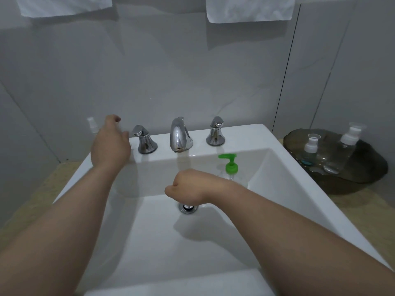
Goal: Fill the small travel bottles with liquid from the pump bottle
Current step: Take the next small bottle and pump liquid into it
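Two bare arms are seen from above, stretched over a white sink [245,135]. The left hand [110,144] is held at the far left corner, fingers open and loosely spread, beside a chrome tap handle [144,139]; a small white-capped bottle [92,124] is partly hidden behind it. The right hand [186,189] is curled into a fist above the drain [189,208], with nothing seen in it. The pump bottle [230,165], clear with a green pump, is stood in the basin just behind the right wrist. Two clear travel bottles [311,146] are stood on a dark tray [363,178], far right.
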